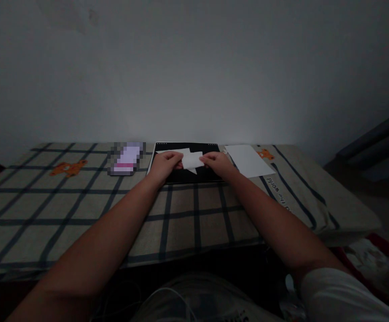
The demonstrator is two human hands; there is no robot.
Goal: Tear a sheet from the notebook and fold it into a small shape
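Two hands (162, 166) (221, 163), fingers (176, 155) pinching one small paper (192, 160), one black board (181, 177), one larger sheet (250, 161)

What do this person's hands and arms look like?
The left hand and right hand wear no gloves. Both forearms are uncovered, with no watch visible. A loose, pale sleeve ends near the right elbow; no left sleeve shows.

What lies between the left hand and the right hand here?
White paper, pinched by the left hand on one side and the right hand on the other, over a black board, as the head view shows.
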